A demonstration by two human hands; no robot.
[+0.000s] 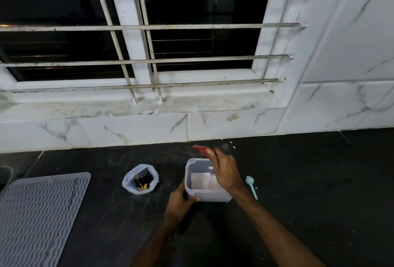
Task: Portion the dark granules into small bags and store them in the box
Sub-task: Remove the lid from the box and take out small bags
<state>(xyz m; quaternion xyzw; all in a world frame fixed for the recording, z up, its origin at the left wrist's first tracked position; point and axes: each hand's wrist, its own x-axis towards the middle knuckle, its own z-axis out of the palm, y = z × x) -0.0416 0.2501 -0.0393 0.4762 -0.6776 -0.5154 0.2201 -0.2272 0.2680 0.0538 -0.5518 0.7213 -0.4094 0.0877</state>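
A grey ribbed mat (38, 213) lies far left of the hands on the dark counter (319, 192). Dark granules (144, 180) are held in an open clear bag (140, 179) just left of the left hand (180, 201), which is clasped around the box (205, 181) at its near left corner. A red lid (201, 149) is gripped by the right hand (223, 170) above the box's far rim. A teal scoop (251, 185) lies just right of that hand.
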